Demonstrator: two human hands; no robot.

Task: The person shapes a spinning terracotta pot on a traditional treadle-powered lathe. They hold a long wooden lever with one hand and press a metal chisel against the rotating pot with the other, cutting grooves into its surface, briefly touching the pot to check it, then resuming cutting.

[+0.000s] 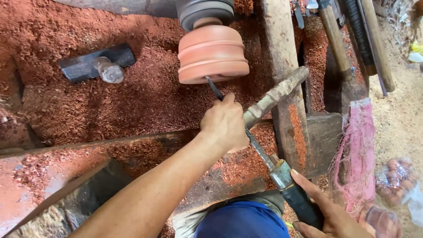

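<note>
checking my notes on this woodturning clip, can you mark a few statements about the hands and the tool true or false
1. The left hand rests on the metal shaft of the chisel. True.
2. The chisel's tip meets the round reddish wooden piece. True.
3. The right hand is empty. False: it grips the chisel's dark handle.
4. The hammer is in the left hand. False: it lies apart on the red sawdust.
5. The wooden piece is square. False: it is round with grooves.
</note>
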